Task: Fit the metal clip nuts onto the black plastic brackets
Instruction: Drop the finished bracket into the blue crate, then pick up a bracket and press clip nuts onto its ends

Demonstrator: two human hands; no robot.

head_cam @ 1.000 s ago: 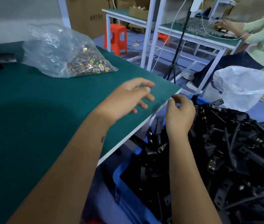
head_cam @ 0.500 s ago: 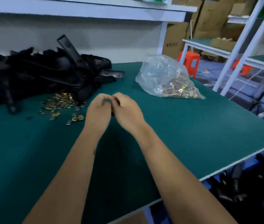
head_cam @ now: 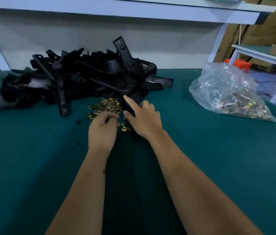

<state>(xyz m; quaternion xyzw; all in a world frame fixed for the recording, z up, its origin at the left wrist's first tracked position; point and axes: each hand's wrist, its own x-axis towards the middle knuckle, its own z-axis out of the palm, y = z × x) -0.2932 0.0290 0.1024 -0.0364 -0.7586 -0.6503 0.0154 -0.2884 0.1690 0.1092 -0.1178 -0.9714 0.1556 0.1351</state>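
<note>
Since hands parted | left hand [head_cam: 102,131] over clip nuts [head_cam: 106,106] | right hand [head_cam: 145,119] on bracket [head_cam: 134,100]

Left hand [head_cam: 102,128] is hiding whatever its curled fingers hold; bracket pile [head_cam: 76,78] is blurring out at its left end.

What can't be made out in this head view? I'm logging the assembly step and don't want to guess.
- Whether the left hand holds a clip nut: its curled fingers hide the fingertips.
- The bracket under the right hand: the hand covers it, and it is dark.
- The bag contents: blurred by crinkled plastic.
- The bracket pile, left end: motion blur.
</note>
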